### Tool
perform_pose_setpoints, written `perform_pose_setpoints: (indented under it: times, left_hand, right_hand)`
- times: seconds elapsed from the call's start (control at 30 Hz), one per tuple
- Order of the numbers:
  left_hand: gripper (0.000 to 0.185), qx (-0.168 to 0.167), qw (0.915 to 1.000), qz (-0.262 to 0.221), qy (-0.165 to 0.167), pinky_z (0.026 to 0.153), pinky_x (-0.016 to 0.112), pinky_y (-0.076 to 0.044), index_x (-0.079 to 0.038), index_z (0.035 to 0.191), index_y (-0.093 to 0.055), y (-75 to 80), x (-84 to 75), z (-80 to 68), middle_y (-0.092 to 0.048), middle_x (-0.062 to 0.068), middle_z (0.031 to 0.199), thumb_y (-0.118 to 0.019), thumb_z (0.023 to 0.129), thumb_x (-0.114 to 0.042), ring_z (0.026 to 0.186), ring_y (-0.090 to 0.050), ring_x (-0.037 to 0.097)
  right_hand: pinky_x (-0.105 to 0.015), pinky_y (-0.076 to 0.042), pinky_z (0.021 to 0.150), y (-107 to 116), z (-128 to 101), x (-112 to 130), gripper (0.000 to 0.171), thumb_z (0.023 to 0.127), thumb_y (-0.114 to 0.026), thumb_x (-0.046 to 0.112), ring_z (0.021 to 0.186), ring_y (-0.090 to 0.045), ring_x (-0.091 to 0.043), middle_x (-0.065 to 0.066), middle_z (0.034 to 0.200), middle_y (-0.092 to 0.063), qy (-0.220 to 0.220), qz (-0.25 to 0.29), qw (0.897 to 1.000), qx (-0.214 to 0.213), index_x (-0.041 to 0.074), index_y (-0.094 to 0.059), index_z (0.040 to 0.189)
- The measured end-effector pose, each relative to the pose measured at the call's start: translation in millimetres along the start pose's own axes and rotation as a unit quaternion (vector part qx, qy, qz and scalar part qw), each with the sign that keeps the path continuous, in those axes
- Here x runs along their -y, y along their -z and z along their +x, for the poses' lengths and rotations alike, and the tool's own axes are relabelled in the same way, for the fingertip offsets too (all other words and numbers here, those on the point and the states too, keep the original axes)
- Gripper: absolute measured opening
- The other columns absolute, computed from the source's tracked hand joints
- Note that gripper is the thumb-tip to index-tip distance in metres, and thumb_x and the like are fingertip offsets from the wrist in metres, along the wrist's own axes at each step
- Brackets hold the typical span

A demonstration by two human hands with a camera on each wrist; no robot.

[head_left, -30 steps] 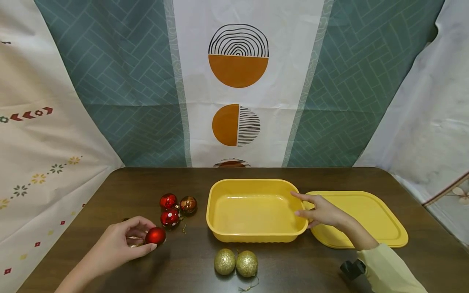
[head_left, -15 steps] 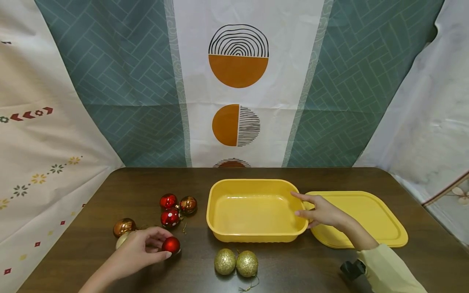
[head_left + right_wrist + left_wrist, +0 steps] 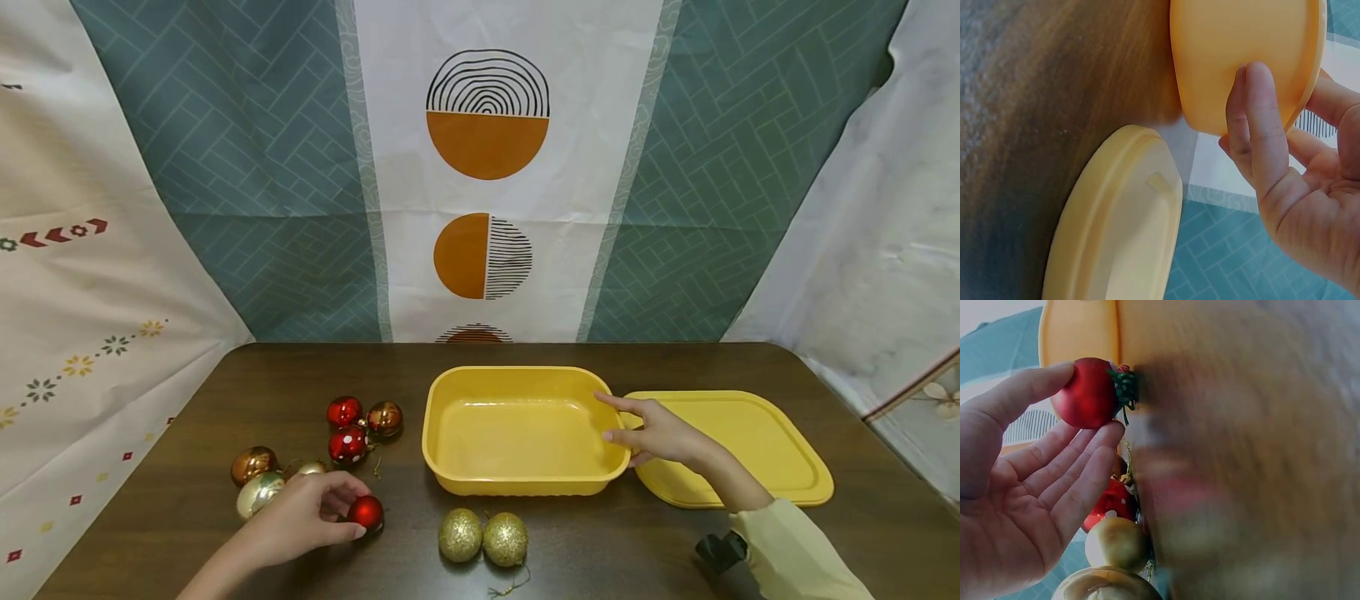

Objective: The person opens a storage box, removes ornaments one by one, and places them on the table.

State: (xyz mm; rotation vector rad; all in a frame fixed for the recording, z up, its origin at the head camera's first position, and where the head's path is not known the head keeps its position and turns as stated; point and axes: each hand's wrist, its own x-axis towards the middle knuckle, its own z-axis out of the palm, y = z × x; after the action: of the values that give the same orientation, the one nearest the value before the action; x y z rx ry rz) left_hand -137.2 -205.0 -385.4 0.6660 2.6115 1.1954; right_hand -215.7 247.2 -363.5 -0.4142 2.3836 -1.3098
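Red bauble [image 3: 367,511], plain and glossy, lies pinched between the thumb and fingertips of the left hand [image 3: 303,518] low over the dark wooden table [image 3: 585,550], left of and nearer the viewer than the yellow tub [image 3: 517,482]; the left wrist view shows its green hanging loop [image 3: 1125,389] turned away from the palm, with the remaining fingers half extended beneath it; we judge the step in hand to be the carrying of one ornament from the loose group toward the tub, a transfer begun but with the tub holding nothing as yet; the next move, in our judgement, calls for a lift high enough to pass the near wall and a release over the bare floor of the tub; the right hand [image 3: 658,432] rests on the tub's right rim, fingers nearly straight, thumb against the outer wall in the right wrist view, apparently steadying it; just beside that hand lies the yellow lid [image 3: 757,450], flat on the table; two gold glitter baubles [image 3: 483,538] sit touching each other in front of the tub; to the left we note a white-spotted red bauble [image 3: 347,446] among a cluster of three, and a copper bauble [image 3: 252,464] with paler ones near the left hand; we find no brand, label or legible writing, only printed patterns on the backdrop cloth [image 3: 487,167].
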Motion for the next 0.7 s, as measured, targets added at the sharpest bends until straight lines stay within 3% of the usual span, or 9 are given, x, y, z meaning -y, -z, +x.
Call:
perform_pose_setpoints:
  times: [0.7]
  left_hand:
    - [0.032, 0.016, 0.9998, -0.011, -0.008, 0.064, 0.022, -0.052, -0.004, 0.094, -0.062, 1.5, 2.6, 0.0, -0.064, 0.001, 0.088, -0.076, 0.072, -0.024, 0.076, -0.06, 0.005]
  right_hand:
    - [-0.037, -0.054, 0.062, -0.6, 0.5, -0.3, 0.075, 0.083, -0.066, 0.03, 0.074, -0.063, -0.02, -0.034, 0.141, -0.02, -0.001, -0.001, 1.0, 0.001, 0.004, -0.028, 0.142]
